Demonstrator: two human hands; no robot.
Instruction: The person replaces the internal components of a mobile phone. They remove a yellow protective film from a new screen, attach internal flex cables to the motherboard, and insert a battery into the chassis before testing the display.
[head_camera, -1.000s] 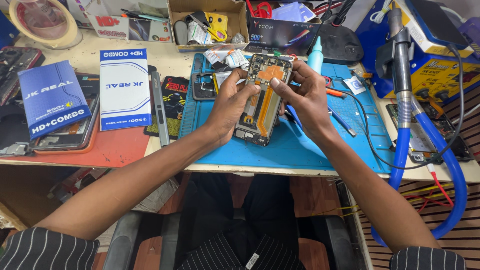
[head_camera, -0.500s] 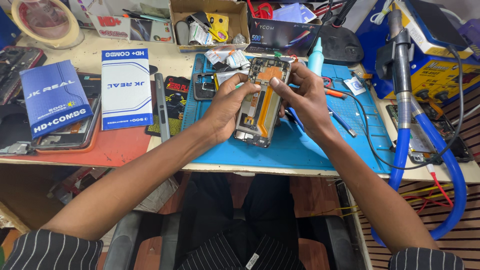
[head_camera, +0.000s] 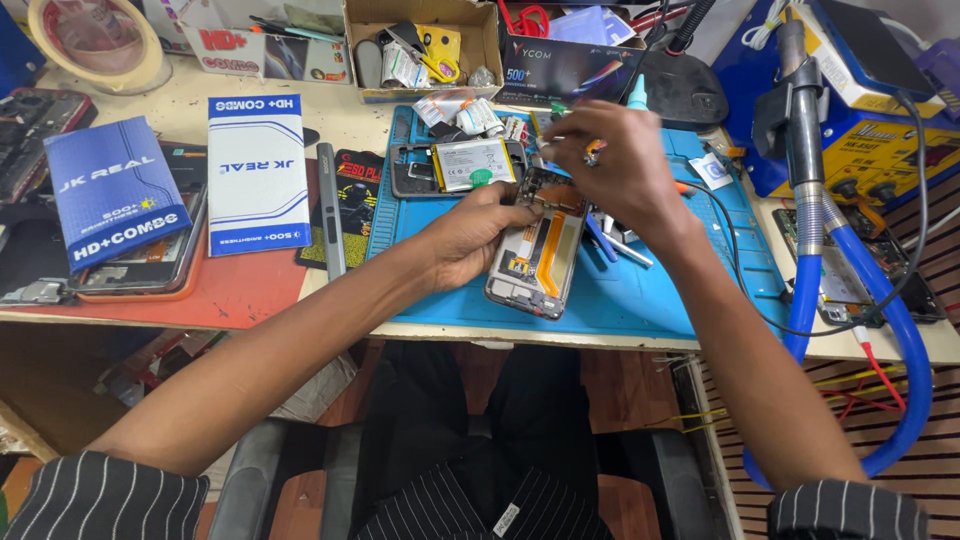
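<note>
Left hand (head_camera: 470, 235) clamped on the left edge of the opened grey smartphone body with an orange flex cable down its middle (head_camera: 537, 258), thumb and fingers pressed against its frame. Phone lies back-off on the blue silicone work mat (head_camera: 660, 290), near the mat's front edge; silver frame, circuit board exposed at the top end. Right hand (head_camera: 615, 165) raised just above the phone's top end, fingers pinched together; what they pinch is too small to tell. Behind the phone on the mat: a second dark phone frame with a white battery (head_camera: 455, 165). Left of the mat on the surface: a white-and-blue flat carton (head_camera: 257, 175).
</note>
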